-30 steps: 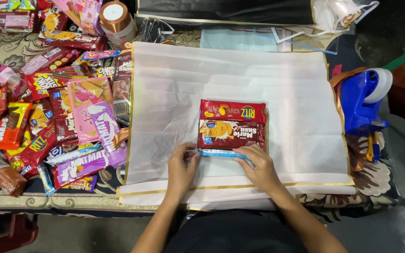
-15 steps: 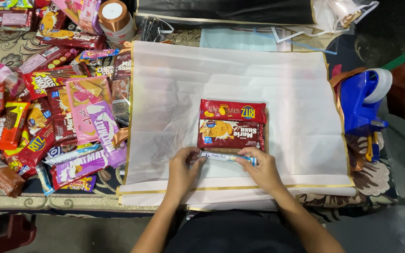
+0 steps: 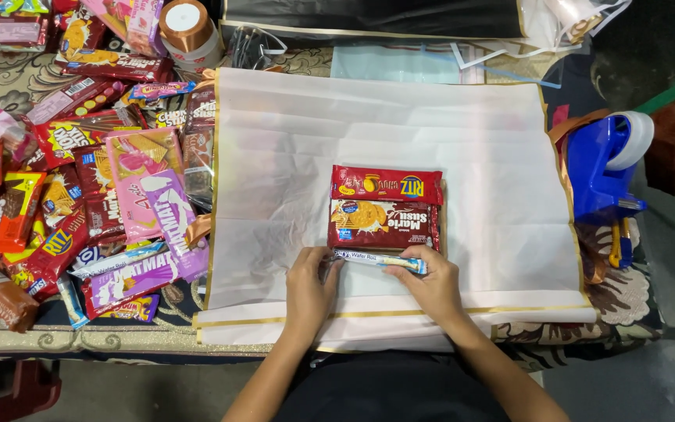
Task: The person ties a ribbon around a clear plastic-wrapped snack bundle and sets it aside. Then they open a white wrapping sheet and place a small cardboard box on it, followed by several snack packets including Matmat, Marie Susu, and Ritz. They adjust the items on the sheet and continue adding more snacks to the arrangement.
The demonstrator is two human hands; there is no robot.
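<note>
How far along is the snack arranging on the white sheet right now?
Done: two red biscuit packs lie side by side on the white wrapping sheet. In hand: the left hand and right hand press a slim blue-and-white wafer pack against their near edge. Left: the heap of snack packs beside the sheet is unplaced, the sheet lies flat and unfolded, and the blue tape dispenser sits untouched.

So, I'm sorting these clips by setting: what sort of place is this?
Probably a home or small-shop gift-wrapping table: white wrapping sheet, heaped snack packets, blue tape dispenser.
</note>
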